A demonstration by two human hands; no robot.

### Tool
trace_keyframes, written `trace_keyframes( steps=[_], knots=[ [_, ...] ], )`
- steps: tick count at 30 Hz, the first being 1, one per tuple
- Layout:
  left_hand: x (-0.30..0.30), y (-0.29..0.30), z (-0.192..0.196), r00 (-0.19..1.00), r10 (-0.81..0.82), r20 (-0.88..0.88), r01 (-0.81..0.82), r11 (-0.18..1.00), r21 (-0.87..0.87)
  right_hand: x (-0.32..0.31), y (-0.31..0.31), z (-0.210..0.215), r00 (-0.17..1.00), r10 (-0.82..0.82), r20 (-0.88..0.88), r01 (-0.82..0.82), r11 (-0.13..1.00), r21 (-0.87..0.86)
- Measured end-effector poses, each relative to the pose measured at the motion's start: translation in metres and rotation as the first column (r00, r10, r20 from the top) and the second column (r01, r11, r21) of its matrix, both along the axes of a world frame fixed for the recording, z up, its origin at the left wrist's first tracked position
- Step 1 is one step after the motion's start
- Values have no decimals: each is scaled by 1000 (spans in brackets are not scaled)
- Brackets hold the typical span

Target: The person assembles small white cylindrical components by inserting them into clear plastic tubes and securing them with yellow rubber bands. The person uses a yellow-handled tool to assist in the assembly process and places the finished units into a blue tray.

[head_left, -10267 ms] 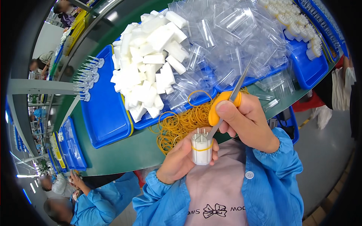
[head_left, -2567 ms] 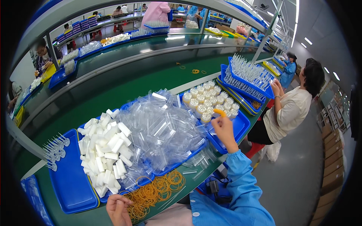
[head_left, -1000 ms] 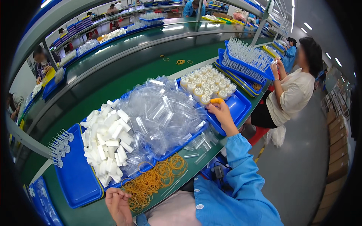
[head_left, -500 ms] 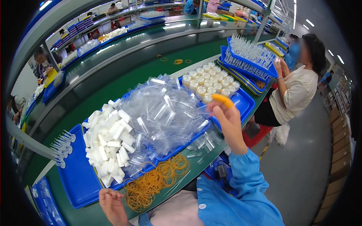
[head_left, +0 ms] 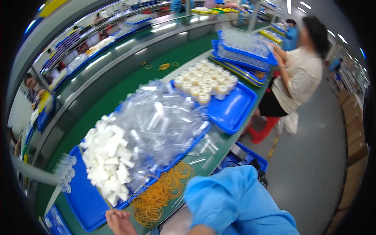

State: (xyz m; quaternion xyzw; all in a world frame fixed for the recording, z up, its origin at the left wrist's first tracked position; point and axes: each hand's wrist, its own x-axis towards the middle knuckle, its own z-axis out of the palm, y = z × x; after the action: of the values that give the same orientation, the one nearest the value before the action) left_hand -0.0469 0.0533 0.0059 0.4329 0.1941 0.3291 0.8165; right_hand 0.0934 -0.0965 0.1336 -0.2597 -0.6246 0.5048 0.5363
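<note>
My left hand (head_left: 119, 221) is at the near edge of the bench, fingers curled; whatever they may hold is hidden. Just right of it lies a pile of orange rubber bands (head_left: 158, 200). White foam-like blocks (head_left: 107, 156) are heaped in a blue tray (head_left: 84, 205) beyond that hand. Next to them rises a big heap of clear plastic tubes (head_left: 160, 117). My right arm, in its blue sleeve (head_left: 215, 196), bends back toward my body; only a bit of wrist shows at the lower edge, and the hand is out of view.
White-topped round pieces (head_left: 207, 78) stand grouped beside a blue tray (head_left: 233, 111). Loose clear tubes (head_left: 205, 147) lie near the front edge. Stacked blue trays (head_left: 246, 53) hold clear parts. A co-worker (head_left: 299, 74) sits on a red stool at right. Clear parts (head_left: 65, 172) stand at left.
My right hand has dropped from above the trays, down and out of view, its sleeve folding toward me. My left hand stays near the bench edge. The view has shifted slightly.
</note>
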Motion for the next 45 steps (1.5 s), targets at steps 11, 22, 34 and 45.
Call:
trace_keyframes(
  steps=[11, 22, 34, 45],
  knots=[
    [-16, 41, 11, 965, 204, -165, -172, 967, 189, 43, -35, 4, 854, -467, 229, 408, 874, 263],
    [20, 192, 15, 891, 299, -343, 12, 738, 675, 67, -46, 4, 804, -419, -422, 496, 864, 88],
    [113, 284, -30, 541, 836, -89, 504, -238, 830, 162, 133, -41, -549, -533, 644, 399, 510, 762],
    [103, 309, -39, 521, 854, 8, 671, -416, 613, 162, 163, -59, -548, -426, 720, 473, 551, 687]
  ],
)
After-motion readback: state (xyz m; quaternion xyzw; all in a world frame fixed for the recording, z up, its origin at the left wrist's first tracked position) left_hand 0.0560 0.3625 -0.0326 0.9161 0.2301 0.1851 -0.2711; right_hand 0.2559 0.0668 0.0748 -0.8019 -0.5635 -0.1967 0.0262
